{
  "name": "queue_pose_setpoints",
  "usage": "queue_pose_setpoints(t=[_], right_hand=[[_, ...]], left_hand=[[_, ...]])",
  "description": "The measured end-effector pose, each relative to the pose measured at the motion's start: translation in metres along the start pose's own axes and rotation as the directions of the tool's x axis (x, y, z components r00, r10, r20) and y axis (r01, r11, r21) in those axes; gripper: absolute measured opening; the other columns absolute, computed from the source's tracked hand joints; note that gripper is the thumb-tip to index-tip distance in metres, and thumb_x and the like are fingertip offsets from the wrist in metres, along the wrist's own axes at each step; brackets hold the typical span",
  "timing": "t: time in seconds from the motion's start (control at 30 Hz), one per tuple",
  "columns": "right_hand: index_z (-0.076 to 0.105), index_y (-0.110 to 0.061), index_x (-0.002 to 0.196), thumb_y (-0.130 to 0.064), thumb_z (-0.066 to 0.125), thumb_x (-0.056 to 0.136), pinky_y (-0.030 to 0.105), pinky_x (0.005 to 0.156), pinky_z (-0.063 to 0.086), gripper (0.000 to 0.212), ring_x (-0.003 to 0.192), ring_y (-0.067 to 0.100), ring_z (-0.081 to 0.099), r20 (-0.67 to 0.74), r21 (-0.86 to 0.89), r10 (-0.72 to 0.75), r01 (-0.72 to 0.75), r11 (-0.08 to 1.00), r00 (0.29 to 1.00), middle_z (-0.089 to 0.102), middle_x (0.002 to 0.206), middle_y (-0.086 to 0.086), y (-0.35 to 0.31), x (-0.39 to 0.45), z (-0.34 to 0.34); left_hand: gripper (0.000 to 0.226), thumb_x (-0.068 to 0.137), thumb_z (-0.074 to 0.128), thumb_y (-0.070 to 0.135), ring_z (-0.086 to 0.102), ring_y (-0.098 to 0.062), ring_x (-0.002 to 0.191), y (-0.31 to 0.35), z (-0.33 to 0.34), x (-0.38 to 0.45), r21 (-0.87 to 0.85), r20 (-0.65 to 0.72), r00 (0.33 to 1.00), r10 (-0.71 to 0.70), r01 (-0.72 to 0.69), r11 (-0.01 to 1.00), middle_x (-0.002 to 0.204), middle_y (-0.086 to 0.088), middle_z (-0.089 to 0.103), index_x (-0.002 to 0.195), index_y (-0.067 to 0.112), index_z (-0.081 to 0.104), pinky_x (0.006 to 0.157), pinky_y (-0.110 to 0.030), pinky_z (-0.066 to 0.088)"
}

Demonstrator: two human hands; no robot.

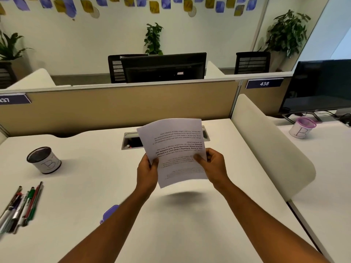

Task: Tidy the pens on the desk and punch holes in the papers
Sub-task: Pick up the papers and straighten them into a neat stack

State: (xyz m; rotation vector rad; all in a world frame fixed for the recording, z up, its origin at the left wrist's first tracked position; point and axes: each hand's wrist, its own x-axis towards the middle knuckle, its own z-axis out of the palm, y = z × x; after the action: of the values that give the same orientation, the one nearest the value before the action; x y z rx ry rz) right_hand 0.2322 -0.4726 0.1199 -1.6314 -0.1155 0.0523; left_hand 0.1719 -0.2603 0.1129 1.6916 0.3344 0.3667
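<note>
Printed white papers hang above the middle of the white desk, text upside down to me. My left hand grips their left edge and my right hand grips the right edge. Several pens and markers lie in a loose bundle at the desk's left front. A black mesh pen cup with a "B" label stands behind them, far left. A purple hole punch peeks out from under my left forearm, mostly hidden.
A cable box is set into the desk behind the papers. A beige partition closes the back. A white divider borders the right side; beyond it stand a purple-rimmed cup and a monitor.
</note>
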Motion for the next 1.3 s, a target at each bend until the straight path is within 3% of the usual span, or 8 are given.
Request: queue_pose_setpoints(t=[0.2, 0.47, 0.67, 0.8, 0.9, 1.0, 1.1, 1.3], right_hand=[[0.067, -0.022, 0.112, -0.021, 0.076, 0.089, 0.029, 0.080, 0.062, 0.025, 0.096, 0.016, 0.071, -0.051, -0.042, -0.022, 0.020, 0.999, 0.998, 0.074, 0.108, -0.002, 0.013, -0.004, 0.009], [0.068, -0.023, 0.115, -0.024, 0.070, 0.094, 0.037, 0.077, 0.064, 0.021, 0.095, 0.021, 0.071, -0.075, -0.077, -0.034, 0.029, 0.997, 0.997, 0.074, 0.107, -0.001, 0.013, -0.003, 0.011], [0.064, -0.020, 0.120, -0.022, 0.070, 0.094, 0.044, 0.083, 0.063, 0.027, 0.102, 0.024, 0.068, -0.057, -0.097, 0.089, -0.094, 0.991, 0.994, 0.071, 0.111, 0.002, 0.029, -0.009, 0.011], [0.068, -0.022, 0.100, -0.017, 0.070, 0.093, 0.045, 0.078, 0.063, 0.009, 0.094, 0.031, 0.072, -0.143, 0.086, 0.164, -0.153, 0.984, 0.976, 0.075, 0.099, 0.004, 0.024, -0.010, 0.010], [0.067, -0.019, 0.103, -0.011, 0.072, 0.091, 0.049, 0.083, 0.062, 0.015, 0.100, 0.036, 0.069, -0.138, 0.332, 0.260, -0.203, 0.921, 0.956, 0.074, 0.103, 0.012, 0.016, -0.008, 0.008], [0.062, -0.022, 0.116, -0.009, 0.070, 0.090, 0.050, 0.086, 0.061, 0.030, 0.101, 0.035, 0.072, -0.026, 0.545, 0.344, -0.275, 0.792, 0.939, 0.075, 0.111, 0.012, 0.014, -0.011, 0.009], [0.058, -0.020, 0.126, -0.008, 0.069, 0.090, 0.049, 0.088, 0.060, 0.039, 0.106, 0.036, 0.071, 0.050, 0.620, 0.356, -0.308, 0.722, 0.933, 0.074, 0.116, 0.015, 0.017, -0.017, 0.014], [0.063, -0.016, 0.119, 0.004, 0.070, 0.085, 0.052, 0.095, 0.056, 0.040, 0.110, 0.035, 0.069, -0.023, 0.652, 0.365, -0.263, 0.711, 0.931, 0.072, 0.118, 0.017, 0.022, -0.015, 0.003]], left_hand=[[0.018, 0.102, 0.050, 0.019, 0.068, -0.020, 0.099, -0.003, -0.002, -0.003, 0.019, -0.021, 1.000, 0.006, -0.006, 1.000, 0.109, 0.002, 0.067, 0.119, 0.020, 0.055, 0.078, -0.033, 0.060], [0.019, 0.104, 0.045, 0.017, 0.067, -0.018, 0.094, -0.002, 0.002, -0.003, 0.069, -0.032, 0.999, 0.019, -0.017, 0.997, 0.103, 0.001, 0.068, 0.117, 0.018, 0.058, 0.072, -0.027, 0.057], [0.024, 0.103, 0.045, 0.017, 0.062, -0.023, 0.110, -0.024, 0.006, -0.013, 0.166, 0.099, 0.992, -0.082, 0.065, 0.984, 0.116, 0.001, 0.064, 0.126, 0.019, 0.054, 0.077, -0.023, 0.053], [0.045, 0.098, 0.057, 0.023, 0.048, -0.019, 0.128, -0.035, 0.000, -0.017, 0.230, 0.047, 0.995, -0.083, 0.070, 0.971, 0.138, 0.002, 0.049, 0.139, 0.016, 0.041, 0.102, -0.035, 0.048], [0.071, 0.091, 0.067, 0.032, 0.032, -0.024, 0.143, -0.042, -0.008, -0.013, 0.122, -0.090, 0.966, -0.243, 0.253, 0.960, 0.156, -0.003, 0.033, 0.149, 0.016, 0.028, 0.116, -0.046, 0.033], [0.055, 0.092, 0.065, 0.031, 0.044, -0.029, 0.137, -0.039, -0.011, -0.009, -0.211, 0.028, 0.914, -0.404, 0.400, 0.892, 0.142, -0.006, 0.053, 0.140, 0.016, 0.043, 0.111, -0.047, 0.038], [0.034, 0.097, 0.058, 0.020, 0.061, -0.032, 0.117, -0.026, -0.011, -0.009, -0.464, 0.199, 0.910, -0.363, 0.414, 0.783, 0.121, -0.013, 0.066, 0.130, 0.018, 0.053, 0.100, -0.052, 0.051], [0.026, 0.098, 0.056, 0.020, 0.069, -0.028, 0.097, -0.012, -0.012, -0.001, -0.320, -0.023, 0.971, -0.237, 0.218, 0.922, 0.110, -0.010, 0.069, 0.125, 0.018, 0.054, 0.078, -0.043, 0.060]])
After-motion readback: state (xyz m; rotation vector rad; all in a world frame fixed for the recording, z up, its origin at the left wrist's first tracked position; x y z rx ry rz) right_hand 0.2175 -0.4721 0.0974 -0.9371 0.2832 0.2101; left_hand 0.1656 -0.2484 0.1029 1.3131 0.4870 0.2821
